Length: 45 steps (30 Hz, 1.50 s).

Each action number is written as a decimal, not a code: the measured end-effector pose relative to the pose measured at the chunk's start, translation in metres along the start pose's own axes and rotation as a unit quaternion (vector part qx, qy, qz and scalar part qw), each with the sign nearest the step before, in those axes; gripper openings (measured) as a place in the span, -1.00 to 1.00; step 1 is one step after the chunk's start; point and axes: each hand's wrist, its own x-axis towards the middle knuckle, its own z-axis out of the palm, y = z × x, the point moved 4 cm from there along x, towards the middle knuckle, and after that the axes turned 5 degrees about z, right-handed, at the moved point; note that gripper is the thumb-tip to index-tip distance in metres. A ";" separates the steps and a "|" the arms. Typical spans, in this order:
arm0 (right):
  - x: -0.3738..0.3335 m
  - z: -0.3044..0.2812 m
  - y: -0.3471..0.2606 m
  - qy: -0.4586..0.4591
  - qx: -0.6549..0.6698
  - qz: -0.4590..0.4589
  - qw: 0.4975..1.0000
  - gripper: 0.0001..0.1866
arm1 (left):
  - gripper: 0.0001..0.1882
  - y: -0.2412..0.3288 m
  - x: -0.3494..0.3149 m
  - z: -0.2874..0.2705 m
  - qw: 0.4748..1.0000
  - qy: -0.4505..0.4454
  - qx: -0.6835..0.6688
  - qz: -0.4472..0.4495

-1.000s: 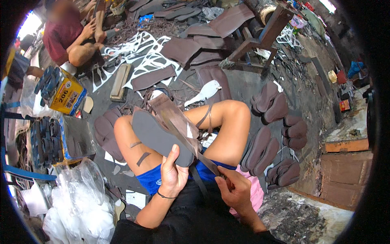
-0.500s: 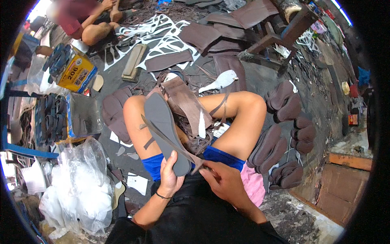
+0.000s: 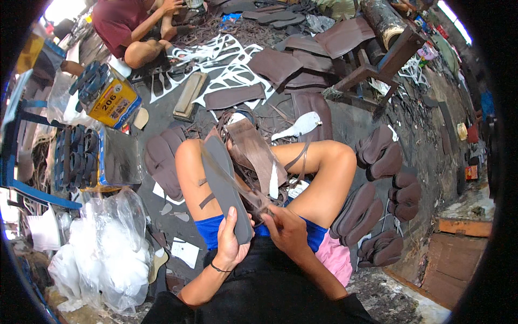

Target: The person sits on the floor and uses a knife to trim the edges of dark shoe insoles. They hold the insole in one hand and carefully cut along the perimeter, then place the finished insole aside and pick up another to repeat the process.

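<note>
My left hand (image 3: 231, 247) is closed around the near end of a grey shoe sole (image 3: 225, 181), thumb on its flat face. The sole is held upright above my lap, its long side toward the far end. My right hand (image 3: 290, 231) pinches a thin brown strip of material (image 3: 251, 195), which is smeared by motion and runs along the sole's right edge. Beyond them, a brown sheet piece (image 3: 254, 151) and a heap of scraps lie between my bent legs. Narrow offcuts (image 3: 206, 201) rest on my left thigh.
Stacks of dark brown soles (image 3: 356, 215) lie to the right, beside a pink cloth (image 3: 333, 259). On the left are a clear plastic bag (image 3: 102, 254) and a yellow box (image 3: 114, 100) with sandals. White cut-out sheets (image 3: 232, 59) and a wooden stand (image 3: 377, 70) lie farther off. Another person (image 3: 127, 27) sits far left.
My right hand has moved slightly up and right with the strip, which now blurs along the sole. The sole has turned a little in my left hand. The whole view has shifted.
</note>
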 end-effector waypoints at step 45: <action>0.058 -0.063 -0.083 -0.080 0.209 -0.070 0.972 -0.72 | -0.56 0.148 -0.009 0.066 0.933 -0.224 0.215 0.183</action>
